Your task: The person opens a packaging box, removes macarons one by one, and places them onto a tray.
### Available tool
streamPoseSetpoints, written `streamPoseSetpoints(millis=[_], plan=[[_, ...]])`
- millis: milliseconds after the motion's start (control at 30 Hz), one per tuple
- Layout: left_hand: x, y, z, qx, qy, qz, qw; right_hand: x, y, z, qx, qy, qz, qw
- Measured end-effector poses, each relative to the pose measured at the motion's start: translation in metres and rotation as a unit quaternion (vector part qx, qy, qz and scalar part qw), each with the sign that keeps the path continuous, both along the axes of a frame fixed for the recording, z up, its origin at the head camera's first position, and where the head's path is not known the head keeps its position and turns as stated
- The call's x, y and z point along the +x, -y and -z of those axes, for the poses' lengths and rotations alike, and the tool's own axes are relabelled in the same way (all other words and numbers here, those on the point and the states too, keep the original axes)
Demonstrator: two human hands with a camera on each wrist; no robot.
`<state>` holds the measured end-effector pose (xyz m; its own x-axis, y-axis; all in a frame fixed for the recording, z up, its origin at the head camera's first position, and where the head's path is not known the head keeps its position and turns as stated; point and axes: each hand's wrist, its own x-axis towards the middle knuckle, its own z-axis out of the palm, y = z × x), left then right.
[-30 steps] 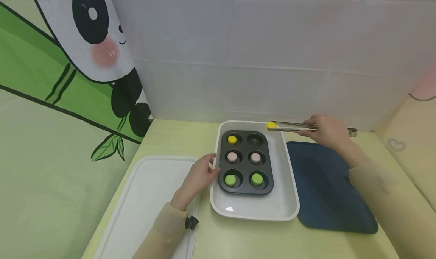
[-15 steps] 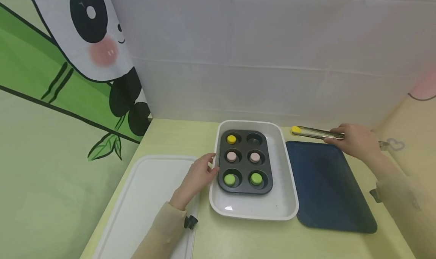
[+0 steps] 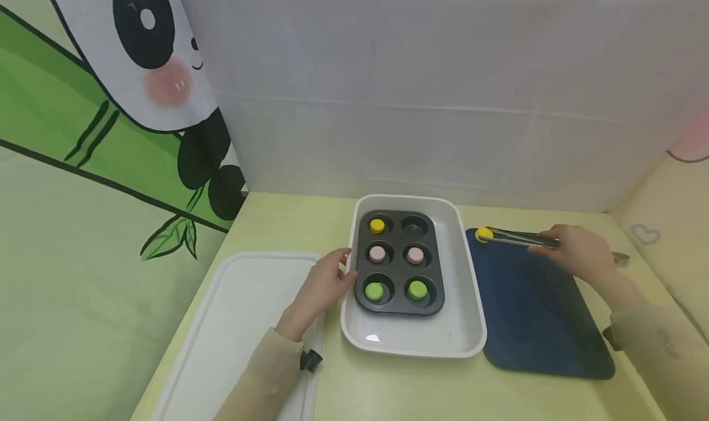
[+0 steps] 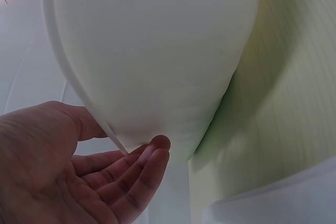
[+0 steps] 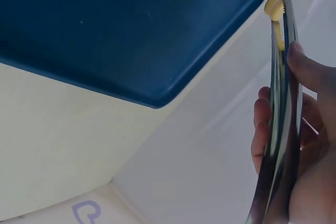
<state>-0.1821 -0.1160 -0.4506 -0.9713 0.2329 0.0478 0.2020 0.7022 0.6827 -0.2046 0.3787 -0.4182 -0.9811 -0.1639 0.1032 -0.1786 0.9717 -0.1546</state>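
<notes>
Yellow macaron [image 3: 484, 232]: held in the tongs' tips, over or on the 11 o'clock corner of the dark blue tray [image 3: 543, 310]; contact cannot be told. Probably light and dry, with a brittle shell if real, firmer if a toy; best taken at mid-thickness with mild pressure, since a hard squeeze could crack it or pop it loose.
Steel tongs [image 5: 284, 145]: slim, smooth, toothed at the tips; likely springy and a little slippery, steadiest held around mid-length.
Right hand [image 3: 578, 252]: at 2 o'clock of the white tray; thumb and fingers pinching the tongs' arms toward each other.
Left hand [image 3: 318, 292]: at 9 o'clock of the white tray; thumb over the rim, other fingers curled against the outer wall.
White tray [image 3: 412, 352]: glossy, apparently stiff; the raised rim is the natural hold.
Muffin tin [image 3: 396, 273]: dark, inside the white tray; second yellow macaron [image 3: 377, 226] at 11 o'clock, pink macarons [image 3: 377, 253] at 9 and 3, green macarons [image 3: 374, 292] at 7 and 5.
Counter [image 3: 376, 384]: pale yellow, beneath all trays.
</notes>
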Motion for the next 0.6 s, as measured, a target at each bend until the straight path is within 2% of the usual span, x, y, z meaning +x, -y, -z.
streamPoseSetpoints(millis=[333,600], plan=[[0.0,-0.001,0.0,-0.007,0.001,-0.002,1.0,0.005,0.004,0.013,-0.002,0.038,0.004,0.999],[0.0,-0.001,-0.001,-0.007,0.005,-0.004,1.0,0.005,0.002,0.019,-0.007,0.032,0.001,0.999]])
